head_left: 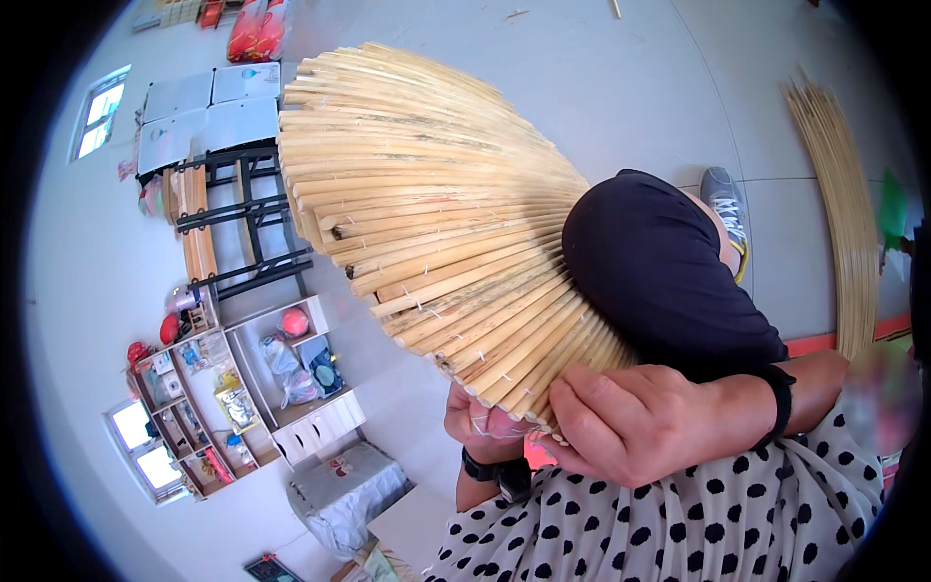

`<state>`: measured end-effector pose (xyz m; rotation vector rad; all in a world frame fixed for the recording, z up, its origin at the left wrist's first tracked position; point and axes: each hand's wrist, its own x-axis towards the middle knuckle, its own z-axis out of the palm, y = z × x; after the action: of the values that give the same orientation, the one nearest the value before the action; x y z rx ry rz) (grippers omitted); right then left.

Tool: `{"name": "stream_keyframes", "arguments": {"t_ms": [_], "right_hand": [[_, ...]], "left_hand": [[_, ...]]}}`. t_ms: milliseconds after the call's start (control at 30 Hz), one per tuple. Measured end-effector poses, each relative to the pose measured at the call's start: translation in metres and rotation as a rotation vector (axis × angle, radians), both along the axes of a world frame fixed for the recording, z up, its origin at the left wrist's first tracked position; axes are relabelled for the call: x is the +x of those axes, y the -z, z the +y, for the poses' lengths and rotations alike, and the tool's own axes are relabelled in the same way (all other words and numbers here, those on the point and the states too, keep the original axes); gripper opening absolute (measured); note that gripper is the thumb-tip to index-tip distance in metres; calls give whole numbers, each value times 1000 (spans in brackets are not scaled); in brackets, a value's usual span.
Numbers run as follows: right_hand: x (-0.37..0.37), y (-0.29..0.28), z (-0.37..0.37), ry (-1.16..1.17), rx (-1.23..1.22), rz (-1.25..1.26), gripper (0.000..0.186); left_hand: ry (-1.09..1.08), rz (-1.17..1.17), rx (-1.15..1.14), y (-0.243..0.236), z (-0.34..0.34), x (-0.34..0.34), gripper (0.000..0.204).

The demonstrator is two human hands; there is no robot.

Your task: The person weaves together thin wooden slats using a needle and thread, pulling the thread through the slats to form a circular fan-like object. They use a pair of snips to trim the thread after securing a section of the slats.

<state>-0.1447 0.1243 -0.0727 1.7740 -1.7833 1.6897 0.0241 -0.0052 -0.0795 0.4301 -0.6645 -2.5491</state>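
Note:
A mat of pale straw-coloured reed stalks point(427, 184), bound side by side with white thread point(424, 308), spreads like a fan across my lap. Its wide end points away to the left, and its narrower part rests against my dark-clothed knee point(659, 262). At the mat's near edge my left hand point(482, 415) is closed on the stalks from the outer side, its fingers partly hidden. Close beside it, my right hand point(626, 422) pinches the same edge with bent fingers. Whether thread also lies between my fingertips is too small to make out.
On the floor at the right lies a long bundle of thin stalks point(839, 213), beyond a grey shoe point(723, 202). Along the left stand a black metal frame point(242, 209), open shelves point(257, 339) with bags and small goods, and a covered box point(344, 490).

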Motion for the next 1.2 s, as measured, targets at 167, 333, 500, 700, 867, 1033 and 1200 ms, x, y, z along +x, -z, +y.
{"name": "stream_keyframes", "arguments": {"t_ms": [167, 333, 500, 700, 867, 1033, 1200], "right_hand": [[-3, 0, 3, -34, 36, -18, 39], [-16, -10, 14, 26, 103, -81, 46], [-29, -30, 24, 102, 227, -322, 26], [-32, -48, 25, 387, 492, -458, 31], [-22, -54, 15, 521, 512, -145, 31], [-10, -61, 8, 554, 584, -98, 25], [-12, -65, 0, 541, 599, -110, 21]], "left_hand": [[-302, -576, -24, -25, 16, -29, 7], [248, 189, 169, -10, 8, -47, 18], [341, 199, -63, -13, 22, -74, 20], [433, 193, -358, -10, 29, -87, 16], [459, 138, -389, -17, 26, -84, 16], [457, 146, -262, -20, 20, -75, 18], [465, 170, -239, -15, 14, -73, 17]]}}
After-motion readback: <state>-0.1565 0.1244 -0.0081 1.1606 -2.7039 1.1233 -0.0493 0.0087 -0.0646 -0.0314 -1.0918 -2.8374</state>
